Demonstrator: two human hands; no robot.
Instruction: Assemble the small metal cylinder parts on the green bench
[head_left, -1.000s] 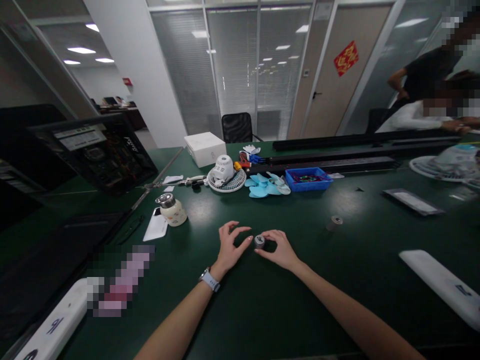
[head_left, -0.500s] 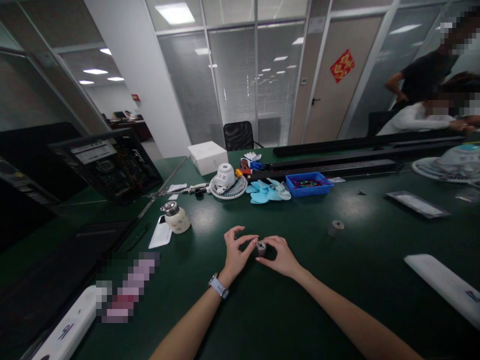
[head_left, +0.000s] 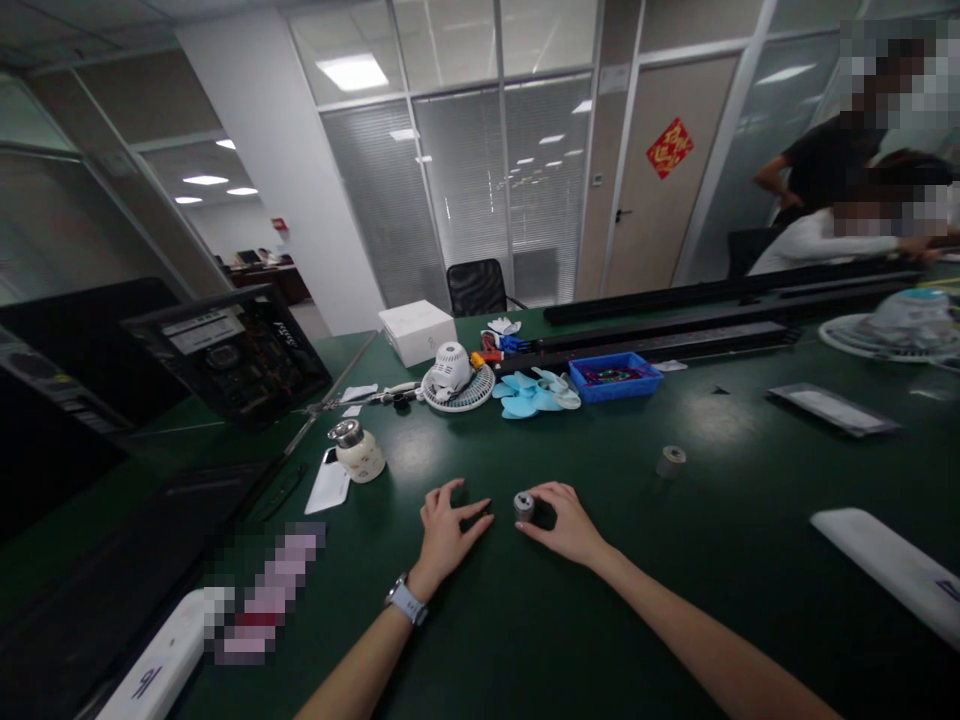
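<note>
A dark green tabletop (head_left: 525, 640) fills the view, and a small grey cylinder (head_left: 523, 505) stands upright on it near the front middle. Every place below is given from that cylinder.

- **Far left, further back:** an open black computer case (head_left: 232, 350) lies tilted.
- **Far behind, to the right:** long black rails (head_left: 660, 340) run across the tabletop. Two other people are beyond them, one in black and one in a white sleeve.
- **Well to the right, slightly nearer:** a long white bar (head_left: 885, 570) lies flat.
- **Behind, a little left:** a white box (head_left: 418, 332). In front of the box sits a round white fan guard (head_left: 457, 385) with its motor housing on top.
- **Almost straight behind:** pale blue fan blades (head_left: 534, 392), with a blue tray (head_left: 615, 375) at their right.

The right hand (head_left: 568, 520) is curled about the cylinder from the right, index finger at its top and thumb at its near side, pinching it. The left hand (head_left: 444, 530) rests just left of the cylinder with its fingers spread on the tabletop. It holds nothing, and its fingertips are a little apart from the cylinder.

A cream jar (head_left: 358, 452) with a metal cap stands to the left and behind. A second grey cylinder (head_left: 670, 461) stands to the right and slightly behind, well apart.
</note>
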